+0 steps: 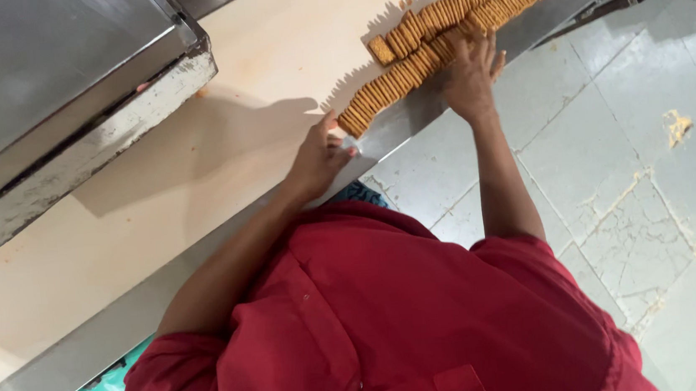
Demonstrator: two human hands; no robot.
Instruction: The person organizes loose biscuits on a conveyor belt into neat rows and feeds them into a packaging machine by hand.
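Running diagonally along the tabletop (218,148) edge, the biscuit row (443,40) lies between both hands; left hand (317,160) caps its near end, grip loosely curled; right hand (472,76), fingers spread, presses its side

Two rows of biscuits (466,13), tan, on edge, diagonal along cream belt's near edge.

The person wears a dark red short-sleeved shirt (392,317) filling the lower middle of the frame, with stitched seams and a chest pocket near the bottom edge. Both forearms are bare.
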